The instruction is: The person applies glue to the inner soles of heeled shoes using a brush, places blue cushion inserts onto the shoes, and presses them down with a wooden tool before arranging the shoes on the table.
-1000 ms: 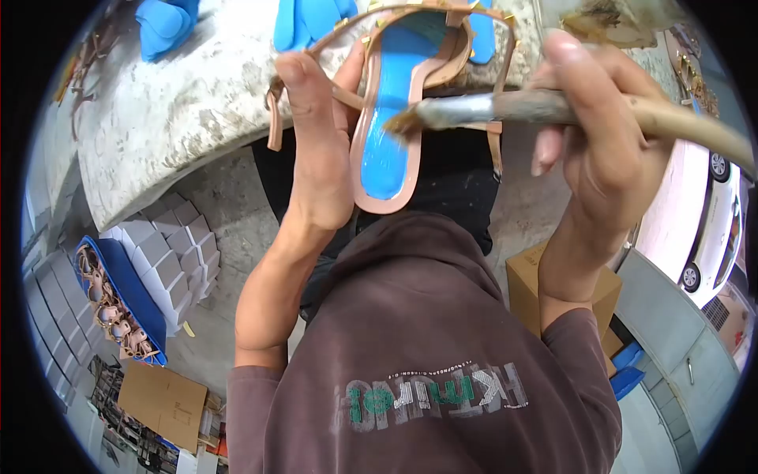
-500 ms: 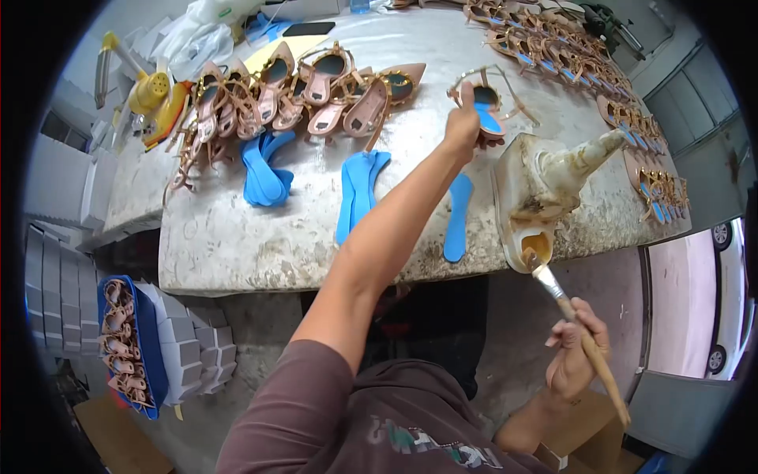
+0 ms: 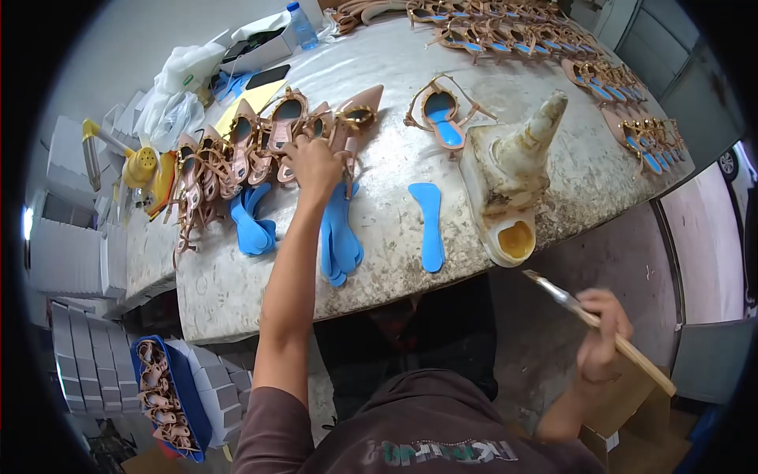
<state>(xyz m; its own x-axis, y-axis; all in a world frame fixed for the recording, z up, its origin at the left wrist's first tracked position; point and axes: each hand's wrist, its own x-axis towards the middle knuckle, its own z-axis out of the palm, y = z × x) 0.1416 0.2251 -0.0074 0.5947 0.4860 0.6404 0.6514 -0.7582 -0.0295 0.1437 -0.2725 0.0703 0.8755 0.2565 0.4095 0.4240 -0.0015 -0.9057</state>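
Among a row of pink studded sandals (image 3: 286, 114), my left hand (image 3: 316, 167) reaches down with its fingers curled over one of them, which it partly hides. My right hand (image 3: 602, 340) grips the wooden handle of a paintbrush (image 3: 570, 304), whose bristles point at the table's front edge. Just beyond the bristles, yellowish glue (image 3: 516, 238) fills the cup of a stained white stand (image 3: 505, 178) with an upright cone. A sandal with a blue insole (image 3: 442, 117) inside rests left of that stand. One loose blue insole (image 3: 430, 225) lies in front of it.
Blue insoles sit in two piles, one bunched (image 3: 253, 225) and one fanned (image 3: 339, 241). Rows of sandals (image 3: 505, 41) line the far right of the worn table (image 3: 379, 288). A yellow tool (image 3: 142, 166), bottle (image 3: 302, 28), white boxes (image 3: 83, 355) and blue bin (image 3: 185, 395) stand left.
My left hand has left the sandal with the blue insole on the table and moved left to the row of sandals. The brush has come out of the glue cup. The view has shifted.
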